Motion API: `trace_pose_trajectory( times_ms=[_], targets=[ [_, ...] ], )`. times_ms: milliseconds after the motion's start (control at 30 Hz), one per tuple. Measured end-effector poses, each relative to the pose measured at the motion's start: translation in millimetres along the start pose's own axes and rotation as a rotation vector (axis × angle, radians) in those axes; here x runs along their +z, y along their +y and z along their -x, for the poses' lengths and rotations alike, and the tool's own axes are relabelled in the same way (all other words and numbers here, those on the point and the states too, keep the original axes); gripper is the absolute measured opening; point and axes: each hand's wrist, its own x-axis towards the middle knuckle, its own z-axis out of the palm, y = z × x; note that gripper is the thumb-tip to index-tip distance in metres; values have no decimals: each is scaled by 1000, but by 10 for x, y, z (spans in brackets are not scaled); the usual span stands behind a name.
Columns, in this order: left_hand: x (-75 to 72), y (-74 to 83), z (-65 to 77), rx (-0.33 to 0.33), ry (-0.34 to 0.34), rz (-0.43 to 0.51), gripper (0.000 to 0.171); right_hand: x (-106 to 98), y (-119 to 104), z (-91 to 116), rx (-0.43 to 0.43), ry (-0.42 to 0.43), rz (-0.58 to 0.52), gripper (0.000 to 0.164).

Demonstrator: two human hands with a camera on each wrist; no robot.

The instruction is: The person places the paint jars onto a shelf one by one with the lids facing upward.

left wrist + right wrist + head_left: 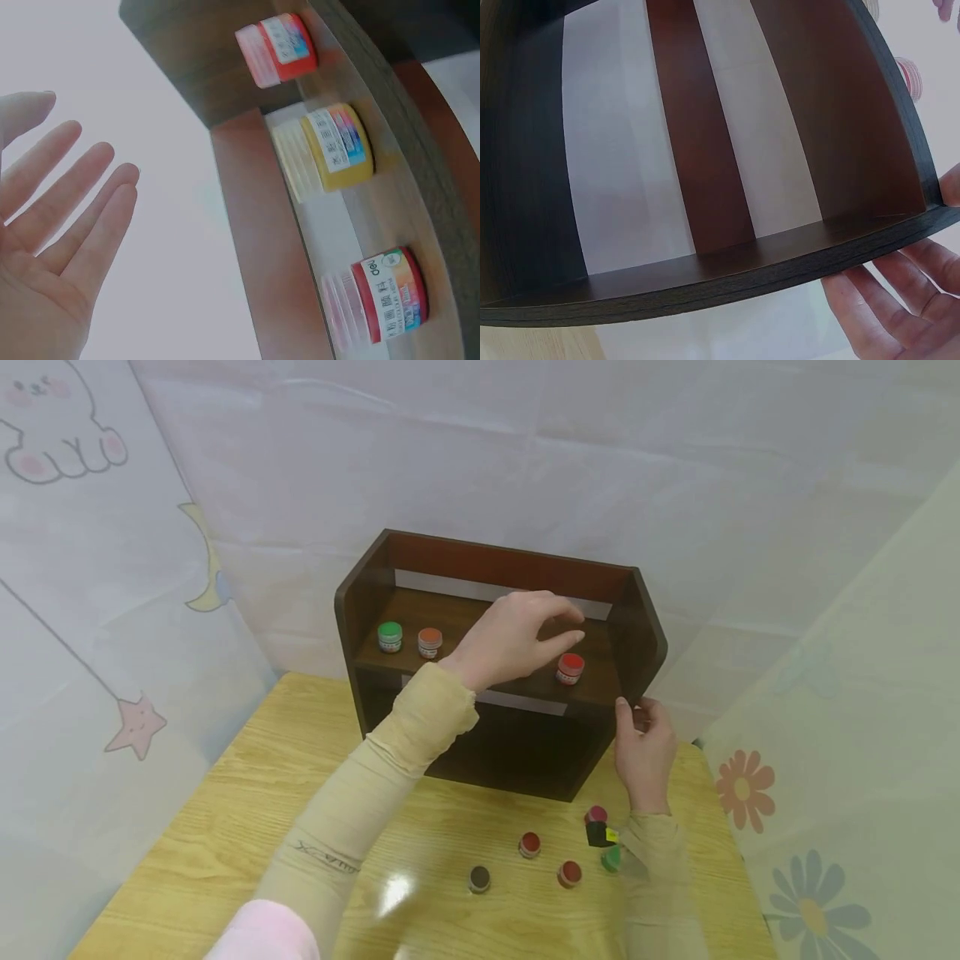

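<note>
Left hand [525,633] above shelf [517,747], fingers loosely parted, holding nothing; right hand [648,747] grips shelf's side panel [634,635]. Red jar [570,669] upright on upper board [600,672], near front: dipping left hand could knock it off; uneven right-hand pull could tilt shelf, sliding it. On bench [225,827], dark red jar [529,844], blackish jar [479,879] loose; right sleeve [663,885] partly covers green jar [611,858]

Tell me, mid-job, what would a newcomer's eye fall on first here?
Probably the dark shelf in the middle of the head view, with bright jars spaced along its upper board. Next, the left hand, empty above that board, and the right hand, its fingers gripping the shelf's right side. Then the loose jars on the table in front of the shelf.
</note>
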Motion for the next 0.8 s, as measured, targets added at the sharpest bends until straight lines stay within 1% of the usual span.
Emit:
trace_pose_trajectory(
  times_ms=[133,200,267,467,567,667,800],
  targets=[
    [-54,7,101,68,83,81,23,-2,-7,-17,5,-7,10,41],
    [-83,20,150,96,115,99,22,2,-12,-24,7,-8,16,40],
    [-104,32,200,107,131,119,22,7,-16,-27,7,-6,19,40],
    [-131,85,407,100,148,176,24,28,-29,-23,12,-5,19,41],
    [-96,90,527,120,160,199,23,35,-33,-23,17,-9,14,42],
    [-26,76,658,131,157,239,21,30,-26,-26,17,-13,15,42],
    [116,38,841,80,129,327,20,24,-19,-27,13,-23,26,44]
  ],
)
